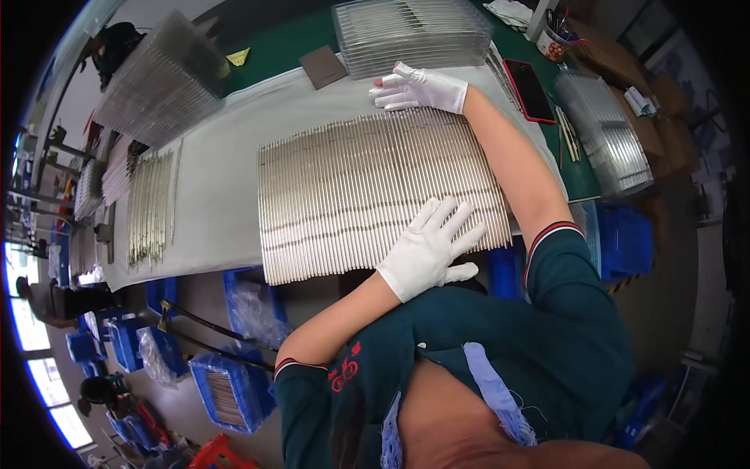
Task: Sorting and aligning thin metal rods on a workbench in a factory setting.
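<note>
A wide row of thin, silvery metal rods (351, 187) lies side by side on the pale cloth. My left hand (426, 250), in a white glove, rests flat on the near ends of the rods with its fingers spread. At their far ends, my right hand (422, 87) reaches over in a white glove with a bare fingertip showing. Its fingers stretch to the left and seem to touch the rod ends, holding nothing that I can see. Just beyond it stands a stack of clear plastic trays (414, 39) with rods in the top one.
Another tall stack of clear trays (164, 78) stands at the back left, near a smaller group of rods (151, 207). A brown square (322, 67) lies behind the row. To the right are a red-edged phone (529, 91) and more trays (605, 129). Blue bins (230, 391) stand below.
</note>
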### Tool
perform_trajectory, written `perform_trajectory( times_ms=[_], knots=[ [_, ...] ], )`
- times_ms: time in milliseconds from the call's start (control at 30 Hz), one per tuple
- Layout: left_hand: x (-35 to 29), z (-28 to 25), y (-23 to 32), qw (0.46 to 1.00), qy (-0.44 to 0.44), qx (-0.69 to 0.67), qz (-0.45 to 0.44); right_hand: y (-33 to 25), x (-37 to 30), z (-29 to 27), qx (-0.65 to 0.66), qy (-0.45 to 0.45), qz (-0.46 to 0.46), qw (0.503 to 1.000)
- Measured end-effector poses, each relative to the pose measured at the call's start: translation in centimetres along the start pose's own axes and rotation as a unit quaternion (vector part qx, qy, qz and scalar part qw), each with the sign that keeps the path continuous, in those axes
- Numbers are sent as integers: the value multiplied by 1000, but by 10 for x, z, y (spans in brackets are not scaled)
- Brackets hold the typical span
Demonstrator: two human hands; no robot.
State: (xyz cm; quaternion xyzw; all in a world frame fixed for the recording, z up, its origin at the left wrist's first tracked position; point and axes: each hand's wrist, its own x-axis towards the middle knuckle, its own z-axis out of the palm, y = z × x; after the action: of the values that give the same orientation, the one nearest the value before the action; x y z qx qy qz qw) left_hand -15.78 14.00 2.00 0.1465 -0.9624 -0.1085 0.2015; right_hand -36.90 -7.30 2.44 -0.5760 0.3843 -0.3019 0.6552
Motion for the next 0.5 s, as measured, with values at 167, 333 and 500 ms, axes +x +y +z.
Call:
perform_trajectory(
  times_ms=[167, 333, 500],
  knots=[
    [6, 11, -2, 1000, -8, 28, 8, 7, -8, -2, 59, -6, -24, 998],
    [19, 11, 5, 999, 9, -11, 42, -9, -38, -23, 2, 130, -52, 990],
    [53, 38, 23, 994, 20, -26, 109, 1, -63, -30, -28, 123, -21, 992]
  ],
)
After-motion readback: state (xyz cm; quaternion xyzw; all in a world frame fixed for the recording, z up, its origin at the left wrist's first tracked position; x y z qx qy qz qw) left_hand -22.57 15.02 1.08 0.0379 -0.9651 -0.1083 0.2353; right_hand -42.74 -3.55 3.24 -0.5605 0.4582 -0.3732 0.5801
